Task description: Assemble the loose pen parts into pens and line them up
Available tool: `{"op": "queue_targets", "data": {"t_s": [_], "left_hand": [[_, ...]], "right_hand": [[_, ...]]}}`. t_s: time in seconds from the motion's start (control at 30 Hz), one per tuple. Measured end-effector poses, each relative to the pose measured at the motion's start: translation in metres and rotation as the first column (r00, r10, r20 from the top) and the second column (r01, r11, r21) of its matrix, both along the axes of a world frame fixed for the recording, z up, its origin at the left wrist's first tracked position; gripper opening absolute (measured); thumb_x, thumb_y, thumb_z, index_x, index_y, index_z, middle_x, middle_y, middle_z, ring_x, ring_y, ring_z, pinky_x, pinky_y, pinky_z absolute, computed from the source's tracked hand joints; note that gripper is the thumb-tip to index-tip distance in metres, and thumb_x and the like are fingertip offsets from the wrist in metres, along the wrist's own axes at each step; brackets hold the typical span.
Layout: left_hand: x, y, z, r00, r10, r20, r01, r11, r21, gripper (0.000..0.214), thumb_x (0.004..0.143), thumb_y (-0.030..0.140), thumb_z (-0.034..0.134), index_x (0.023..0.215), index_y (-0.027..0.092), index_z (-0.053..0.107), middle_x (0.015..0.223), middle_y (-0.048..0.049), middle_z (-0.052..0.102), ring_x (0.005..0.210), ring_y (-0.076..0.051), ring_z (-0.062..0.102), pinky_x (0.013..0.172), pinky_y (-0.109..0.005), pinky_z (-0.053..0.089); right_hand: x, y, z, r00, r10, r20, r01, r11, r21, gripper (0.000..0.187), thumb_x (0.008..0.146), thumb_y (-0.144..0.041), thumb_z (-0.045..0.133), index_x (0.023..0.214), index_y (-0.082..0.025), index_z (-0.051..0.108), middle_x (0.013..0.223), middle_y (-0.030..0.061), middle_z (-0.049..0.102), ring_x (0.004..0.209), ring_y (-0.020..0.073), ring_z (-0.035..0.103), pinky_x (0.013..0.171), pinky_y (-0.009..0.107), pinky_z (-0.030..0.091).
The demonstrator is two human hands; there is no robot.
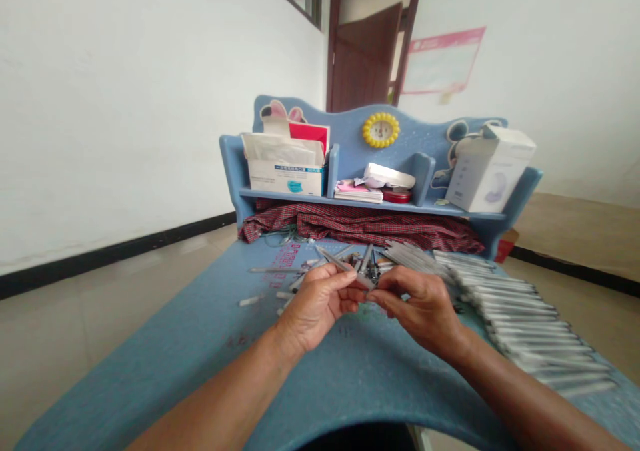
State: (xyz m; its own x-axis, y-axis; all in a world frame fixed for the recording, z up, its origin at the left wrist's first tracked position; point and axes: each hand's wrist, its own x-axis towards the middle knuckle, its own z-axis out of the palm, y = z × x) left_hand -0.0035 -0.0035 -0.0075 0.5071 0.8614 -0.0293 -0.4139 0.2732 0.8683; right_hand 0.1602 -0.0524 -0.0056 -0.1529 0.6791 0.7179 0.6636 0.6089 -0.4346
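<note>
My left hand [320, 304] is closed around a translucent pen barrel [334, 259], which slants up and left out of its grip. Close against the barrel's lower right end, my right hand [420, 304] is closed in a pinch. Its fingers hide whatever lies between them. Behind both hands is a loose heap of pen parts [369, 259], partly covered by my fingers. Short whitish caps [251, 300] lie on the table to the left of my left hand. Many pens [530, 324] lie side by side in a long row on the right.
The blue table [200, 377] has a raised shelf [365, 204] at the back. On it stand a mask box [285, 177], a notepad stack [357, 196], a red tin [397, 197] and a white box [490, 171]. Checked cloth [360, 224] lies bunched beneath.
</note>
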Motion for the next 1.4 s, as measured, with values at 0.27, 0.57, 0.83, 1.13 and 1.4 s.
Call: {"op": "queue_targets", "data": {"t_s": [0.27,0.57,0.83,1.13,1.4], "left_hand": [[0.001,-0.001,-0.001,0.998,0.057,-0.003,-0.057,0.998,-0.016,0.005,0.077,0.009,0.058,0.080,0.011,0.055,0.066,-0.0047,0.066,0.052,-0.010,0.060,0.046,-0.017,0.046],[-0.002,-0.001,-0.001,0.995,0.101,-0.012,-0.101,0.995,-0.024,0.005,0.076,0.012,0.061,0.078,0.011,0.056,0.068,-0.0046,0.066,0.053,-0.010,0.060,0.047,-0.017,0.045],[-0.002,-0.003,0.000,0.991,0.129,-0.023,-0.129,0.992,-0.007,0.008,0.075,0.015,0.064,0.076,0.011,0.057,0.066,-0.0031,0.065,0.052,-0.009,0.059,0.048,-0.018,0.045],[0.000,-0.003,-0.001,0.992,0.117,-0.048,-0.116,0.993,0.011,0.014,0.071,0.017,0.068,0.077,0.011,0.057,0.067,-0.0037,0.065,0.052,-0.010,0.059,0.048,-0.018,0.044],[0.000,-0.002,-0.003,0.992,0.108,-0.068,-0.106,0.994,0.025,0.017,0.070,0.017,0.068,0.079,0.012,0.055,0.069,-0.0041,0.066,0.053,-0.010,0.059,0.048,-0.018,0.043]], "right_hand": [[-0.001,0.004,-0.007,0.991,0.052,-0.123,-0.065,0.992,-0.110,0.015,0.077,-0.026,0.065,0.069,-0.015,0.059,0.054,-0.0029,0.055,0.044,0.0073,0.050,0.045,0.018,0.039],[0.002,0.004,-0.009,0.998,0.062,-0.021,-0.063,0.997,-0.042,0.004,0.080,-0.016,0.057,0.082,-0.017,0.060,0.064,0.0000,0.062,0.055,0.0111,0.058,0.055,0.021,0.044],[0.000,0.002,-0.014,0.958,-0.108,0.264,0.067,0.985,0.162,0.016,0.088,-0.018,0.047,0.076,-0.017,0.056,0.061,0.0018,0.059,0.052,0.0118,0.055,0.052,0.023,0.034],[-0.003,0.001,-0.017,0.942,-0.134,0.307,0.094,0.986,0.140,0.022,0.089,-0.018,0.042,0.070,-0.017,0.053,0.058,0.0006,0.057,0.049,0.0100,0.052,0.052,0.023,0.030],[-0.006,-0.001,-0.014,0.998,0.007,0.059,0.004,0.981,-0.192,0.030,0.090,-0.025,0.037,0.065,-0.017,0.051,0.054,-0.0025,0.048,0.047,0.0075,0.042,0.048,0.020,0.029]]}}
